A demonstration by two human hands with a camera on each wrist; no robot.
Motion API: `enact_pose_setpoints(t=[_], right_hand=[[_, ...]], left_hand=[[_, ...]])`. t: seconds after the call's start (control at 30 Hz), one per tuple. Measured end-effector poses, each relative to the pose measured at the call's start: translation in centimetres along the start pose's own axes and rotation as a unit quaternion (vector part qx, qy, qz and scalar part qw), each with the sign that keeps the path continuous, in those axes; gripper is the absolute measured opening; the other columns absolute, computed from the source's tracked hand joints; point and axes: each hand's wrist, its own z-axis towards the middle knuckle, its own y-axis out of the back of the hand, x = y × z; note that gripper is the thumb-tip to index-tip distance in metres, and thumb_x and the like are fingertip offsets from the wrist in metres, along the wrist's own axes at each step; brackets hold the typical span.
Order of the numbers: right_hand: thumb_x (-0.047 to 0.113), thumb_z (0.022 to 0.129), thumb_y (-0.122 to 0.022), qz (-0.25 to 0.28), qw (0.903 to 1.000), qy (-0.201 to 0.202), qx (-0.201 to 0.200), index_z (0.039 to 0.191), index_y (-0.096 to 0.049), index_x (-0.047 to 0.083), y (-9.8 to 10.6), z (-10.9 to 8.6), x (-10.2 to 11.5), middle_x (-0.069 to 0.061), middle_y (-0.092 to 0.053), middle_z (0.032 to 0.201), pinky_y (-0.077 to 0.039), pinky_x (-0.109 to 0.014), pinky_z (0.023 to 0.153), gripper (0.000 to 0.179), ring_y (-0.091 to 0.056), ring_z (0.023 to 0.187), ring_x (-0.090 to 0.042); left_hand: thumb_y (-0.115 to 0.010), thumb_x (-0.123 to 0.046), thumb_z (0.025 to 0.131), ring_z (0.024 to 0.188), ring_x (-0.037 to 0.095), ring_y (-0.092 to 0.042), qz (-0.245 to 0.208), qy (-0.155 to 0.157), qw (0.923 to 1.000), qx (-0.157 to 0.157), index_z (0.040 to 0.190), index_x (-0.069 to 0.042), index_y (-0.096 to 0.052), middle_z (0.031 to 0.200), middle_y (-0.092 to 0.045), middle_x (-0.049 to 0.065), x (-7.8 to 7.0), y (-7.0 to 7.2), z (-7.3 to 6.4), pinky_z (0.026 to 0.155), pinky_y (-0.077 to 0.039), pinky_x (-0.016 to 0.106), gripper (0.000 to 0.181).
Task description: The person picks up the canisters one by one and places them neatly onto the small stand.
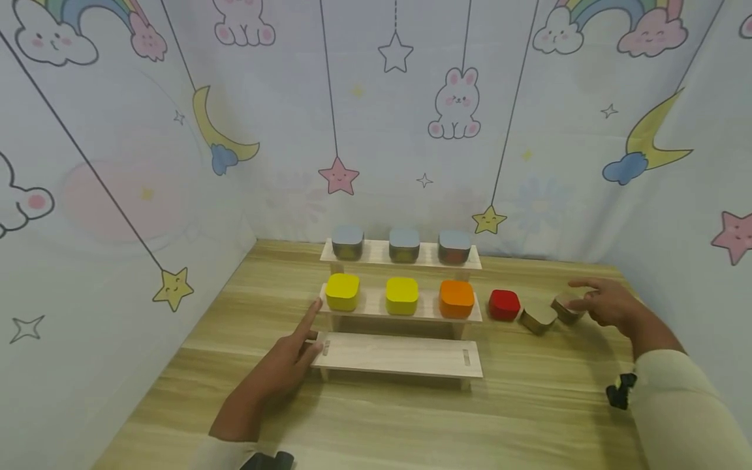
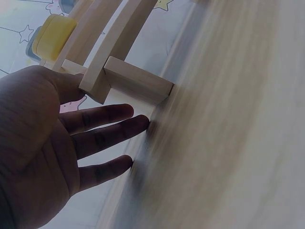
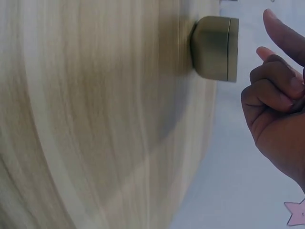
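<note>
A light wooden three-step rack (image 1: 399, 356) stands on the table. My left hand (image 1: 284, 365) is at its left end, index finger stretched toward the middle step. In the left wrist view, the thumb of my left hand (image 2: 38, 138) touches a step's end, and the other fingers are straight. My right hand (image 1: 611, 307) hovers over a gold rounded-square tin (image 1: 565, 309), thumb and index finger extended. The right wrist view shows that hand (image 3: 279, 90) apart from the gold tin (image 3: 214, 47), its other fingers curled in. A second gold tin (image 1: 537, 320) and a red tin (image 1: 504, 305) lie alongside.
Two yellow tins, the left one (image 1: 343, 292) and another (image 1: 402, 296), and an orange tin (image 1: 456, 299) sit on the middle step. Three silver-topped tins (image 1: 404, 245) line the top step. Printed cloth walls (image 1: 399, 150) enclose the wood-grain table (image 1: 405, 424).
</note>
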Motion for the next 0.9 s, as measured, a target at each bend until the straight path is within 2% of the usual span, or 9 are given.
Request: enact_pose_setpoints(t=[0.13, 0.17, 0.2, 0.4, 0.57, 0.77, 0.9], right_hand=[[0.03, 0.108, -0.071, -0.023, 0.9997, -0.012, 0.004, 0.167, -0.025, -0.011, 0.3, -0.3, -1.0, 0.008, -0.058, 0.058, -0.048, -0.031, 0.062, 0.086, -0.049, 0.051, -0.017], [0.031, 0.107, -0.072, -0.02, 0.9996, -0.019, 0.008, 0.168, -0.023, -0.01, 0.3, -0.4, -1.3, 0.01, -0.051, 0.055, -0.047, -0.03, 0.061, 0.089, -0.05, 0.05, -0.016], [0.032, 0.107, -0.072, -0.012, 0.9995, -0.026, 0.013, 0.17, -0.02, -0.009, 0.2, -0.4, -1.5, 0.01, -0.042, 0.05, -0.045, -0.03, 0.057, 0.091, -0.037, 0.046, -0.01], [0.033, 0.108, -0.071, 0.054, 0.9967, -0.046, 0.039, 0.173, 0.0, -0.003, -0.1, -0.7, -2.2, 0.013, -0.036, 0.055, -0.039, -0.03, 0.051, 0.103, -0.029, 0.046, -0.006], [0.035, 0.108, -0.072, 0.064, 0.9949, -0.063, 0.047, 0.173, 0.003, -0.002, -0.5, -0.8, -2.4, 0.014, -0.032, 0.056, -0.041, -0.029, 0.051, 0.106, -0.029, 0.048, -0.006], [0.033, 0.109, -0.07, 0.043, 0.9953, -0.069, 0.052, 0.172, 0.002, -0.005, -0.7, -0.8, -2.8, 0.013, -0.034, 0.059, -0.044, -0.028, 0.053, 0.103, -0.031, 0.05, -0.005], [0.036, 0.11, -0.067, 0.029, 0.9954, -0.075, 0.053, 0.172, 0.003, -0.004, -0.8, -0.9, -3.0, 0.015, -0.051, 0.063, -0.047, -0.029, 0.056, 0.102, -0.034, 0.049, -0.006]], left_hand=[[-0.054, -0.021, 0.116, 0.136, 0.044, -0.066, 0.002, 0.001, 1.0, 0.0, 0.176, -0.044, -0.001, 0.15, -0.064, 0.028, -0.1, 0.1, 0.0, 0.117, -0.049, 0.068, 0.083], [-0.054, -0.021, 0.116, 0.136, 0.044, -0.066, 0.002, 0.003, 1.0, 0.001, 0.176, -0.044, -0.001, 0.15, -0.064, 0.028, -0.1, 0.1, 0.0, 0.117, -0.049, 0.068, 0.083], [-0.054, -0.021, 0.116, 0.136, 0.044, -0.066, 0.002, 0.005, 1.0, 0.0, 0.176, -0.044, -0.001, 0.15, -0.064, 0.028, -0.1, 0.1, 0.0, 0.117, -0.048, 0.068, 0.083], [-0.054, -0.02, 0.116, 0.137, 0.044, -0.066, 0.0, 0.006, 1.0, 0.001, 0.176, -0.042, -0.001, 0.15, -0.064, 0.029, -0.1, 0.1, 0.1, 0.118, -0.048, 0.068, 0.083], [-0.054, -0.019, 0.116, 0.134, 0.043, -0.067, 0.003, 0.004, 1.0, 0.001, 0.177, -0.041, -0.001, 0.149, -0.065, 0.029, -0.1, 0.1, 0.1, 0.117, -0.049, 0.067, 0.083], [-0.054, -0.019, 0.116, 0.134, 0.044, -0.067, 0.006, -0.005, 1.0, -0.003, 0.177, -0.04, 0.0, 0.148, -0.065, 0.029, 0.0, 0.0, 0.1, 0.116, -0.049, 0.067, 0.084], [-0.054, -0.019, 0.116, 0.136, 0.042, -0.066, -0.005, 0.004, 1.0, -0.001, 0.175, -0.046, 0.002, 0.15, -0.065, 0.027, 0.1, -0.1, 0.1, 0.117, -0.049, 0.066, 0.086]])
